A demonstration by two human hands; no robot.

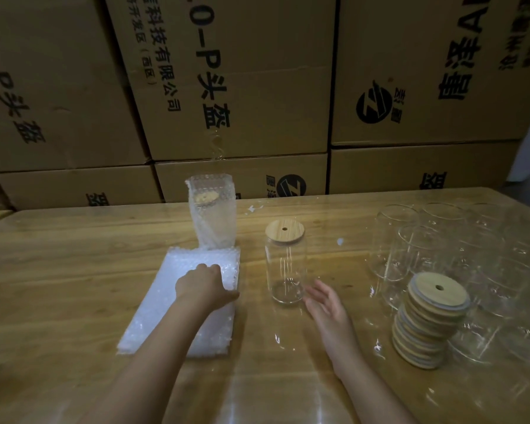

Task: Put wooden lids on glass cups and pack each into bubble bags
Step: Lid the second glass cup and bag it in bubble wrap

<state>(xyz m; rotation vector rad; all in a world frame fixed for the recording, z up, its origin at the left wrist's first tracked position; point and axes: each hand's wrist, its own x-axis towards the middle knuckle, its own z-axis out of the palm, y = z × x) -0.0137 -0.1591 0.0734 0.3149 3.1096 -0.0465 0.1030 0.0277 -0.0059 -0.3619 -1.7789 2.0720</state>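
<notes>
At the desk (pixel 74 270), a left hand (pixel 205 283) lies on the bags (pixel 166 301), finger hold unclear, while the right hand (pixel 328 304), fingers (pixel 316 289) spread, hovers at the lidded cup's (pixel 285 270) 5 o'clock.

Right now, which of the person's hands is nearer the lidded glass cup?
Right. The right hand is open just right of the lidded glass cup, by its base; the left hand lies on the bubble bags, farther left.

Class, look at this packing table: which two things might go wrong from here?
1. The right hand hovers open beside the lidded cup, which nothing steadies; a clumsy grab might tip it over.
2. The stack of lids leans, right next to the empty glasses; it may topple into them.
</notes>
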